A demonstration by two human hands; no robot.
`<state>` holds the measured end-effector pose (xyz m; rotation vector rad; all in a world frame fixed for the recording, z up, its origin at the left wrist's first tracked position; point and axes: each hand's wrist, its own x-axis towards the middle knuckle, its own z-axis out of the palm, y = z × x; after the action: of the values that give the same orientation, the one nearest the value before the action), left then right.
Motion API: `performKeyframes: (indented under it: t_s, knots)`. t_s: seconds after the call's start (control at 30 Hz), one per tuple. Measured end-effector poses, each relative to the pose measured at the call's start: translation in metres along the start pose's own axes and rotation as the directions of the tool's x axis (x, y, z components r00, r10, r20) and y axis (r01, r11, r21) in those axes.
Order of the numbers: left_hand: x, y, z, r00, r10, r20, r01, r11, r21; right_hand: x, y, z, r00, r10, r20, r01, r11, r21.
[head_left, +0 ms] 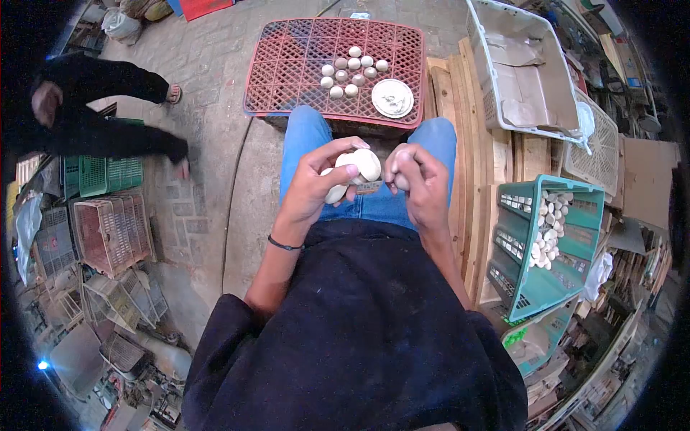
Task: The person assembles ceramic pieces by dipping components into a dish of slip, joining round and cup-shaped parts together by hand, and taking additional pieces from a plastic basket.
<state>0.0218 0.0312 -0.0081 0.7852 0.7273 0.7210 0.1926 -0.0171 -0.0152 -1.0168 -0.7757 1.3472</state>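
Several pale, rounded pieces (368, 164) are held in my left hand (323, 176), its fingers wrapped round them above my lap. Close by on the right, my right hand (418, 176) is closed, fingers curled together; a small greyish rounded piece seems to show between them, partly hidden. Beyond my knees lies an upturned red plastic crate (287, 72). On its top sit several pale balls (351, 90) in a cluster, with a round white lid or dish (392, 98), smeared on its face, to their right.
A green crate (521, 287) at the right holds many pale pieces (550, 223). Wooden planks (463, 165) run beside my right leg. A white crate (496, 108) stands upper right. At the left, a person in dark clothes (108, 79) is near stacked crates (111, 233).
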Motion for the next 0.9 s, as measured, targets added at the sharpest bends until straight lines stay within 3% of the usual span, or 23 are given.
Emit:
performKeyframes:
  t_s: [0.13,0.3,0.43,0.73,0.9]
  knots:
    - [0.0018,0.001,0.0015,1.0,0.002,0.003,-0.002,1.0,0.017,-0.0002,0.0028,-0.002,1.0,-0.014,0.025,0.014,1.0,-0.007]
    - [0.0026,0.0051,-0.0028,1.0,0.005,-0.002,-0.005,0.999,0.042,-0.0003,0.0004,-0.0018,0.999,-0.02,-0.031,0.014,0.98,-0.2]
    - [0.0012,0.0048,-0.0013,1.0,0.02,-0.007,-0.02,0.998,0.052,-0.0004,0.0009,0.0006,1.0,-0.026,-0.013,0.024,0.991,-0.135]
    - [0.0002,0.0051,0.0006,1.0,0.017,-0.002,-0.017,0.999,0.051,0.0003,0.0027,-0.0009,0.999,-0.03,0.021,0.035,0.956,-0.291]
    - [0.001,0.0062,-0.0029,0.999,0.037,-0.007,-0.037,0.999,0.023,0.0023,0.0016,0.0056,0.997,-0.008,-0.075,-0.013,0.961,-0.276]
